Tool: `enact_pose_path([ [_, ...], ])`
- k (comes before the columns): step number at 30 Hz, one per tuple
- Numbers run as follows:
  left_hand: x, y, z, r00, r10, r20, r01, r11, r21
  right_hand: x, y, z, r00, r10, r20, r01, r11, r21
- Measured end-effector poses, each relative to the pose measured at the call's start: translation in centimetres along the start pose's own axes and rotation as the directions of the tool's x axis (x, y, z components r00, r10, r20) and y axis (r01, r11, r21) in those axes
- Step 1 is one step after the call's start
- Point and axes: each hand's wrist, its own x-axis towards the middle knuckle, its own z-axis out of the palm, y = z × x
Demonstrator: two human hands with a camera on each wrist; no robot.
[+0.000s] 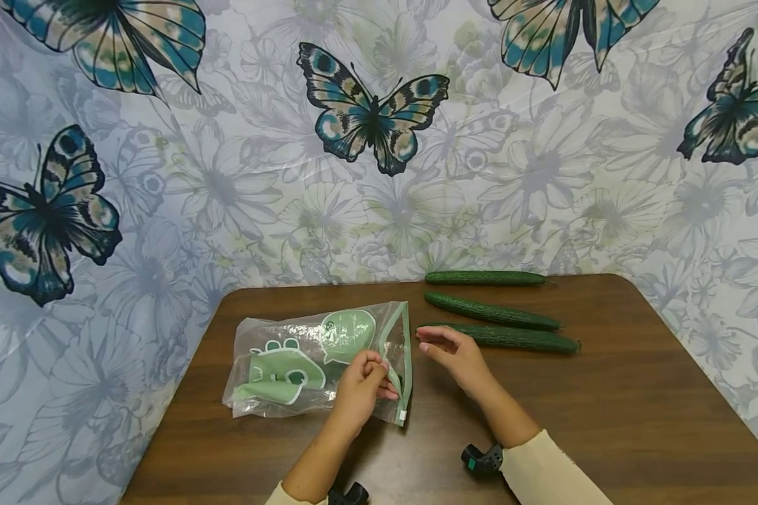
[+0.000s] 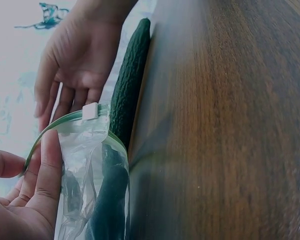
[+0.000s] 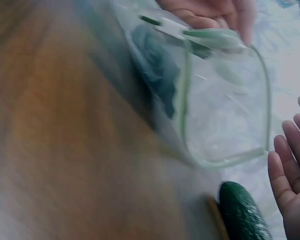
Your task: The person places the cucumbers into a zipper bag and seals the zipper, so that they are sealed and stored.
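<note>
A clear zip bag (image 1: pixel 278 330) with green animal prints and a green-edged mouth lies on the left of the table. My left hand (image 1: pixel 360 386) pinches the bag's rim near its mouth, thumb against fingers. In the right wrist view the bag mouth (image 3: pixel 267 100) gapes, its white slider (image 3: pixel 171 27) at one end. Dark green shapes show through the plastic; I cannot tell what they are. My right hand (image 1: pixel 461 358) holds nothing, fingers loosely bent, just right of the mouth. Beside it lies the nearest cucumber (image 1: pixel 518 338), its left end partly behind that hand.
Two more cucumbers, a middle one (image 1: pixel 493 311) and a far one (image 1: pixel 483 278), lie behind the nearest, roughly side by side. The brown wooden table (image 1: pixel 606 421) meets a butterfly-patterned cloth (image 1: pixel 227 210) at its back edge.
</note>
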Motion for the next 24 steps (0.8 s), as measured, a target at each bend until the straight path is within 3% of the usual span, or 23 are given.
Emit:
enact_pose_path([
  [11, 0.0, -0.1, 0.0, 1.0, 0.003, -0.005, -0.003, 1.0, 0.008, -0.8, -0.8, -3.6, 0.999, 0.031, -0.031, -0.033, 0.997, -0.068],
  [24, 0.0, -0.1, -0.1, 1.0, 0.001, 0.002, -0.002, 1.0, 0.013, -2.0, -0.4, -7.7, 0.985, 0.07, -0.157, -0.109, 0.961, -0.254],
])
